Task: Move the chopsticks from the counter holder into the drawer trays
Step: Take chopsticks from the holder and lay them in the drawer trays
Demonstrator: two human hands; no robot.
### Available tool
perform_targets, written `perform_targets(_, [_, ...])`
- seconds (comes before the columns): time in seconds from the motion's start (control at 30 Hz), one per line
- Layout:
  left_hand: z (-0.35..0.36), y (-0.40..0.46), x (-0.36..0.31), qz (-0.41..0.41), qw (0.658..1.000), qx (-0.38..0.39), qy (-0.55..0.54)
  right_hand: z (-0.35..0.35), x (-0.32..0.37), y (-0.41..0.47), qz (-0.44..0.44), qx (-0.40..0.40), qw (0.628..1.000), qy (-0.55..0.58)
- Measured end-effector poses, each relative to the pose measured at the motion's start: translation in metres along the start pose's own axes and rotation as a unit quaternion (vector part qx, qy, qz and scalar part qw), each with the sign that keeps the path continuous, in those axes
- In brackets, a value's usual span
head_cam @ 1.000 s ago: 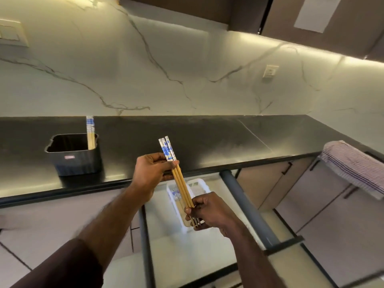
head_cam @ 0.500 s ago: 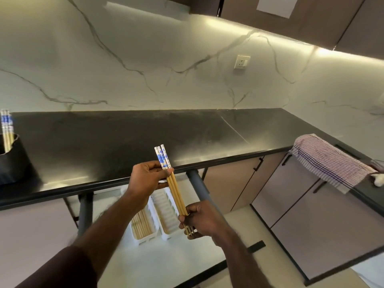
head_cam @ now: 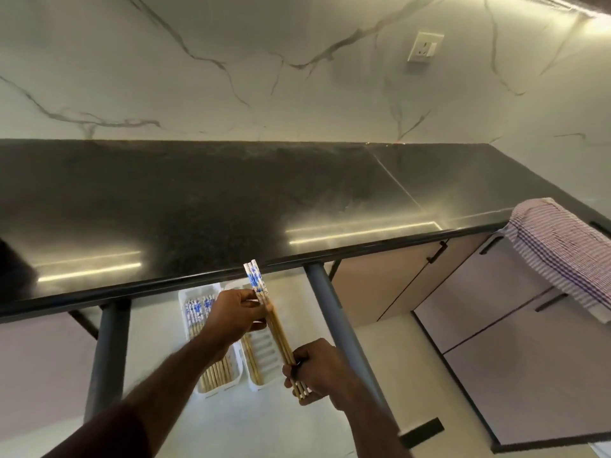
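A bundle of wooden chopsticks [head_cam: 277,327] with blue-and-white tops is held over the open drawer [head_cam: 158,325]. My left hand [head_cam: 233,317] grips the bundle near its patterned top, and my right hand [head_cam: 317,370] grips its thin lower end. Two white trays lie in the drawer below. The left tray [head_cam: 185,297] holds several chopsticks. The right tray [head_cam: 269,358] has a ribbed floor with a few chopsticks along its left side. The counter holder is only a dark sliver [head_cam: 13,269] at the left edge.
The black counter [head_cam: 231,200] runs across the view with its front edge above the drawer. Grey drawer rails [head_cam: 334,315] flank the trays. A striped towel [head_cam: 562,246] hangs over the counter at the right, above closed cabinet doors [head_cam: 496,292].
The view has swung right and down, so the holder slid off to the left edge and both trays came into sight. Both hands lowered the bundle closer to the drawer trays.
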State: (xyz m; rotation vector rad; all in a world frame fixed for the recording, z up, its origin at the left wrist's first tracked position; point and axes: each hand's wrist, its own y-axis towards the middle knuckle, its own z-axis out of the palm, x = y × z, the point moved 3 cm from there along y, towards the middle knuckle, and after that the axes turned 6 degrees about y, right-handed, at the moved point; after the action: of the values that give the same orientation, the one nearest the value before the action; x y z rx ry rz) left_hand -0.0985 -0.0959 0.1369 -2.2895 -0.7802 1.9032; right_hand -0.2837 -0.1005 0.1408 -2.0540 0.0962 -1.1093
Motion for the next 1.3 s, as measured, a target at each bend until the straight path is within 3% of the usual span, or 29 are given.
perform_targets(0.33, [0.027, 0.031, 0.061, -0.033, 0.987, -0.029, 0.152, 0.019, -0.03, 0.07, 0.08, 0.019, 0.997, 0.008])
perform_targets(0.57, [0.036, 0.065, 0.088, 0.014, 0.962, -0.028, 0.271, 0.037, -0.028, 0.122, 0.124, 0.047, 0.991, 0.006])
perform_targets(0.77, [0.034, 0.09, 0.111, 0.075, 0.882, 0.007, 0.464, 0.057, -0.029, 0.159, 0.112, 0.022, 0.993, -0.029])
perform_targets(0.87, [0.035, 0.096, 0.115, 0.088, 0.855, 0.023, 0.51, 0.069, -0.033, 0.172, 0.095, 0.014, 0.992, -0.084])
perform_targets(1.0, [0.037, 0.102, 0.121, 0.098, 0.792, 0.055, 0.6, 0.077, -0.035, 0.18, 0.064, -0.007, 0.981, -0.183])
perform_targets(1.17, [0.044, 0.108, 0.128, 0.107, 0.735, 0.075, 0.665, 0.086, -0.041, 0.187, 0.07, -0.002, 0.985, -0.157])
perform_targets(1.3, [0.049, 0.114, 0.131, 0.103, 0.706, 0.087, 0.695, 0.083, -0.04, 0.186, 0.034, -0.031, 0.967, -0.25])
